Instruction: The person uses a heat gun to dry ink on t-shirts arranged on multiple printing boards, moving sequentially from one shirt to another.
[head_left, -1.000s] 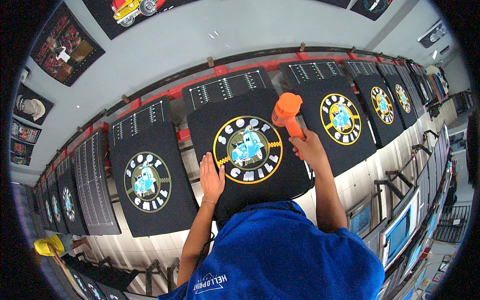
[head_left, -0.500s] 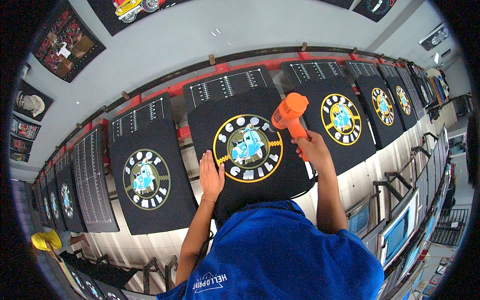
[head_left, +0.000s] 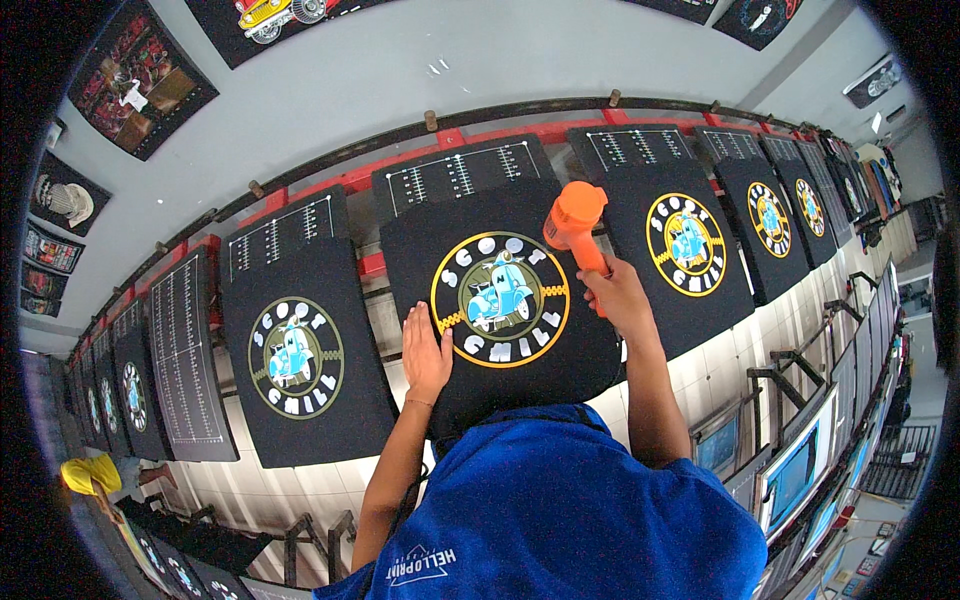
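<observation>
A black shirt [head_left: 480, 390] lies spread over a printing board in front of me, with a round scooter print [head_left: 500, 300] in blue, white and yellow-orange. My left hand [head_left: 427, 350] rests flat on the cloth at the print's left edge, fingers stretched out and holding nothing. My right hand [head_left: 617, 297] is closed round the handle of an orange heat gun [head_left: 577, 215]. The heat gun is held above the print's upper right side, its nozzle toward the print. Whether it touches the cloth cannot be made out.
Black shirts on boards stand in a row, one on the left [head_left: 300, 435] and one on the right [head_left: 690, 320]. A red and dark rail [head_left: 450, 137] runs behind them. Framed screens [head_left: 795, 470] stand at the lower right. A person in yellow [head_left: 92, 474] is far left.
The heat gun has tilted slightly, and my right hand has shifted a little left and up with it. My left hand stays on the shirt.
</observation>
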